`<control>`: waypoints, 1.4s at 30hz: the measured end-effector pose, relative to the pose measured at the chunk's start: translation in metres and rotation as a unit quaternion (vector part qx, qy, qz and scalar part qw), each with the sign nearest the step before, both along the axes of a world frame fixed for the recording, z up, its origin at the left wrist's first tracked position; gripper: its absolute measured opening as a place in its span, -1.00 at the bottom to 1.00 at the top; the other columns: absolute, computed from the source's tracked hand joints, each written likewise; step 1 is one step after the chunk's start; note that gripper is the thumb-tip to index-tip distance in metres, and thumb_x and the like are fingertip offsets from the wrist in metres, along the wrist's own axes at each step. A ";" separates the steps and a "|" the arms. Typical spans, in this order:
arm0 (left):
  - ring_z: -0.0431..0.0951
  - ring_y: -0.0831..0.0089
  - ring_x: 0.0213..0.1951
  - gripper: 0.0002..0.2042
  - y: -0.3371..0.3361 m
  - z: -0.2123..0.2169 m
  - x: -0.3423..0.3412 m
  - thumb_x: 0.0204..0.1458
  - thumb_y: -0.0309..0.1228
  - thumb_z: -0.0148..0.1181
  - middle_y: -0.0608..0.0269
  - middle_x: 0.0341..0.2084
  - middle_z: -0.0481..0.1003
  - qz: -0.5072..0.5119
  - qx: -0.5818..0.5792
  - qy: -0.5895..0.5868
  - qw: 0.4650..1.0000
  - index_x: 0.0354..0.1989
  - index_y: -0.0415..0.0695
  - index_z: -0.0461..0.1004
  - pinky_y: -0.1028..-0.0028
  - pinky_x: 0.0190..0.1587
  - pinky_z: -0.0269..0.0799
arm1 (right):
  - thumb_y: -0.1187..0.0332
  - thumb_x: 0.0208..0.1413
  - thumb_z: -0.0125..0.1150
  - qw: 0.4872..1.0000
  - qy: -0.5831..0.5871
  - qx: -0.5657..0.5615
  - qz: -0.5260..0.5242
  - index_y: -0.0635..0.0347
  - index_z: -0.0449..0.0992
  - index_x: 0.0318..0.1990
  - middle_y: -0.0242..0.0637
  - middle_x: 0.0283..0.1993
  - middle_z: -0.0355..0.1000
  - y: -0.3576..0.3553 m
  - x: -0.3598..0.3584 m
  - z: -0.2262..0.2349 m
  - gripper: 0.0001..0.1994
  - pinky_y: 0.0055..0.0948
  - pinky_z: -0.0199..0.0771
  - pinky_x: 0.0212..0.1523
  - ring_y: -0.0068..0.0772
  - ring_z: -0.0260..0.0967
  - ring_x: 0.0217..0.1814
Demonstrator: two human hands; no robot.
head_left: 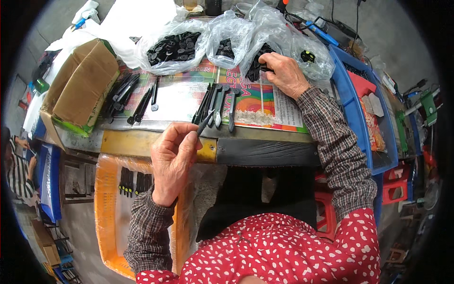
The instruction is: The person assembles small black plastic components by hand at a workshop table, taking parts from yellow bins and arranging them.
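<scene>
The bags (259, 21) are thin, clear plastic, crinkled and glossy. The black pieces (176, 48) inside look smooth; the slim dark strips (231, 111) could be satin plastic or metal, too small here to tell. The box (78, 92) is matt cardboard, the tray (388, 163) smooth plastic, the sleeves (331, 142) soft woven cloth.

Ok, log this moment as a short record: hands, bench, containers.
Left hand: pinching a slim dark piece
Right hand: fingers at black parts, grip unclear
Bench: dark strips in groups on a printed sheet
Far edge: clear bags of black parts
Left: cardboard box
Right: blue bin
Below: orange basket, dark pieces inside
</scene>
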State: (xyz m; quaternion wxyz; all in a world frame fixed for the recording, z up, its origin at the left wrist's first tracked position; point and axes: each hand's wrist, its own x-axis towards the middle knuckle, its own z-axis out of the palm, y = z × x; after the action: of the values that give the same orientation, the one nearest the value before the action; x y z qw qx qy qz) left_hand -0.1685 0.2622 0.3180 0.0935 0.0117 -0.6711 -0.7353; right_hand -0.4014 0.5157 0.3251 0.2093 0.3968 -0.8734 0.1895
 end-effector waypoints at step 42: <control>0.45 0.69 -0.43 -0.88 0.100 -0.034 0.052 0.12 -0.59 0.23 0.36 -0.43 0.54 -0.061 -0.128 0.041 0.989 -0.18 -0.31 0.53 0.64 -0.37 0.38 | 0.63 -0.06 0.33 0.934 -0.241 -0.260 0.051 0.29 0.55 -0.22 -0.28 -0.30 0.46 0.046 0.233 -0.005 -0.80 -0.56 0.37 -0.43 -0.53 0.36 -0.41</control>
State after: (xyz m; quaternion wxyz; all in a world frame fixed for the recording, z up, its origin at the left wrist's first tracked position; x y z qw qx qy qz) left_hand -0.1166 0.3618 0.2844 0.0764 -0.0714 -0.7549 -0.6474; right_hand -0.1683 0.5620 0.3202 0.0785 0.3147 -0.7965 0.5103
